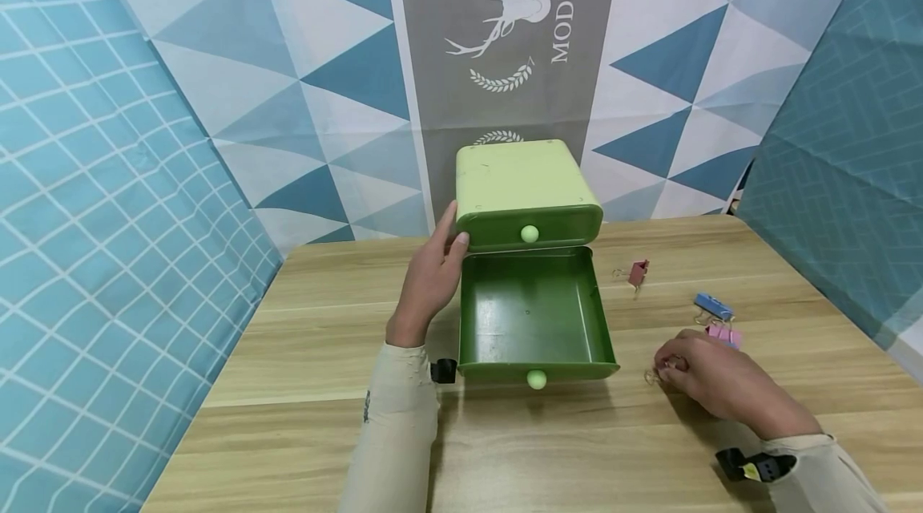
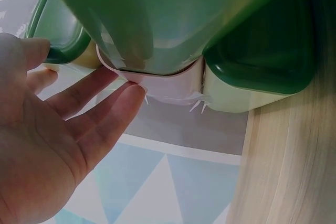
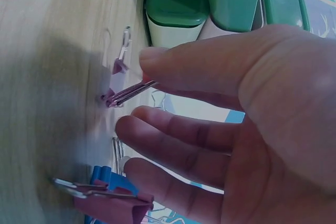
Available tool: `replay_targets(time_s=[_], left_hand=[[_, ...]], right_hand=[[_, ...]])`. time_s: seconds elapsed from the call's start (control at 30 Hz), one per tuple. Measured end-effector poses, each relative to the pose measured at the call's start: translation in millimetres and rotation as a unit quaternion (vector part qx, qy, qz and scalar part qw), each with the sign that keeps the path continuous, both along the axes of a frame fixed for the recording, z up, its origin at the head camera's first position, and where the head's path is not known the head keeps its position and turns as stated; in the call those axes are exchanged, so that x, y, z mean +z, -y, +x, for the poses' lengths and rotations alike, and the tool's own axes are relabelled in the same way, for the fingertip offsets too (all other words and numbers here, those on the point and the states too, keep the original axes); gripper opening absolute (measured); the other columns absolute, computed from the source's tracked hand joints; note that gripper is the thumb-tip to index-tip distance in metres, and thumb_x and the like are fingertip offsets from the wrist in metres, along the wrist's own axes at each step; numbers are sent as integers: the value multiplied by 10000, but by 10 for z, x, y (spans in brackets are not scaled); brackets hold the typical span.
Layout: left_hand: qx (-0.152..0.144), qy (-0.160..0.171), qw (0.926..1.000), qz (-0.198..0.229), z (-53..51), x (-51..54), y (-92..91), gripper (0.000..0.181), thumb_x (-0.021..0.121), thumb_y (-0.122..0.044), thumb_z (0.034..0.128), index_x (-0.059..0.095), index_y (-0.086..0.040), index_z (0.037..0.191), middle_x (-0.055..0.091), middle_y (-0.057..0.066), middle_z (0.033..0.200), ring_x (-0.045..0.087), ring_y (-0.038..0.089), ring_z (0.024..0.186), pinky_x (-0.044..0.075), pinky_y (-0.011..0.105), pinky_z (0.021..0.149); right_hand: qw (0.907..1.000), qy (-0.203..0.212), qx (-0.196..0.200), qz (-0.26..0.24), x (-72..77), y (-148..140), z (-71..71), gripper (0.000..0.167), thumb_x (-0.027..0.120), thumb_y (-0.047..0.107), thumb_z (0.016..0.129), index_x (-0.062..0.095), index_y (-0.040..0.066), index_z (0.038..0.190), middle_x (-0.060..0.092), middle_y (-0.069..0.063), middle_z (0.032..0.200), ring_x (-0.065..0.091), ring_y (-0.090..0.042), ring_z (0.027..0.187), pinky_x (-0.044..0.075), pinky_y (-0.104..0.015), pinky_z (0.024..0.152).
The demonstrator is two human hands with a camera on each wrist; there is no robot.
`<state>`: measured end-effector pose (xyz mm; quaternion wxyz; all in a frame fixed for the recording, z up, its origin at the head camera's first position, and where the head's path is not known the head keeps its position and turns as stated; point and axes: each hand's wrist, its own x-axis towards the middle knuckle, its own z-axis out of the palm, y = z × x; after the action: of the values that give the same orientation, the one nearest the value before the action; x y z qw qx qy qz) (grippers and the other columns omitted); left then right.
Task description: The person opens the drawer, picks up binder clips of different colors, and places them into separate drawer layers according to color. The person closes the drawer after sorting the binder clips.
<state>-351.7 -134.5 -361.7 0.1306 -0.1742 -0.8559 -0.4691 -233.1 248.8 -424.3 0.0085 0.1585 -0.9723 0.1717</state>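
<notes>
A small drawer unit [image 1: 526, 172] with a pale green top and dark green fronts stands on the table. Its lower visible drawer [image 1: 534, 313] is pulled out, with a bare green inside. My left hand [image 1: 430, 280] rests against the unit's left side, thumb near the front corner, fingers mostly straight. To the right of the drawer, my right hand [image 1: 721, 385] is low over the table. Its thumb and a partly hidden finger pinch a wire handle of a reddish-pink binder clip [image 3: 126, 94]; the other fingers are loosely bent.
Beyond the right hand lie a blue binder clip [image 1: 714, 306] and a pink binder clip [image 1: 724, 334], close together. A red binder clip [image 1: 638, 272] lies right of the unit. Patterned cloth [image 1: 346, 96] hangs behind the wooden table [image 1: 310, 385].
</notes>
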Motion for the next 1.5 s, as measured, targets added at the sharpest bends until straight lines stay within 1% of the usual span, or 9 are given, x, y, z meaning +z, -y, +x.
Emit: replay_targets(time_s=[0.1,0.33,0.5,0.67,0.9,1.07,1.27,1.33,1.5], left_hand=[[-11,-10,10000,-2,3,7,3,562,385,-452,1081,199,-379,1606,493,8,1494,581,198,1221,468,475,1001],[-22,13,10000,-17,2,13,4,546,379,-458,1080,177,-437,1587,494,-2,1493,579,188,1224,468,468,1003],[-41,27,10000,-9,0,12,3,539,381,-450,1082,164,-463,1575,522,7,1466,582,182,1217,472,465,997],[-53,-5,10000,2,3,10,6,553,385,-436,1084,180,-410,1597,544,22,1442,590,185,1202,485,467,976],[-65,12,10000,29,6,11,4,550,385,-435,1084,179,-420,1593,498,-6,1489,582,183,1217,478,459,991],[-78,7,10000,55,5,14,3,544,384,-435,1084,169,-445,1583,477,-16,1506,578,185,1225,473,461,997],[-96,-26,9999,72,16,16,2,544,389,-433,1084,165,-454,1578,494,-1,1493,582,194,1218,477,469,990],[-104,-39,9999,67,19,16,4,545,389,-436,1083,164,-449,1580,495,5,1493,581,199,1220,477,472,989],[-101,-29,9999,41,18,19,6,544,383,-437,1084,163,-448,1582,501,6,1488,580,196,1222,475,466,992]], right_hand=[[10000,17,-89,-9,15,12,1,83,767,116,871,749,154,943,650,24,937,592,-130,807,520,-399,683],[9993,104,-310,-179,25,23,-5,58,759,119,886,746,133,940,644,14,933,607,-140,803,522,-399,676],[9983,122,-419,-391,22,38,-7,29,748,150,908,732,131,923,641,40,919,624,-135,813,521,-389,677],[9973,122,-472,-556,16,40,-16,62,734,179,929,725,118,937,650,54,905,629,-134,822,512,-379,671],[9961,-115,-563,-674,12,55,-5,30,743,141,918,734,150,945,670,55,918,656,-171,866,530,-411,710],[9954,-300,-610,-678,27,62,-7,42,746,142,918,745,132,959,688,55,906,665,-191,875,534,-432,724],[9942,-458,-708,-664,53,68,-13,36,735,164,931,749,149,960,690,49,917,632,-167,846,508,-390,684],[9935,-474,-741,-718,60,70,-11,58,719,184,946,750,146,978,694,38,931,632,-168,845,514,-395,681],[9908,-603,-851,-867,89,84,-4,169,679,244,981,752,109,1053,715,-22,990,675,-227,878,555,-473,719]])
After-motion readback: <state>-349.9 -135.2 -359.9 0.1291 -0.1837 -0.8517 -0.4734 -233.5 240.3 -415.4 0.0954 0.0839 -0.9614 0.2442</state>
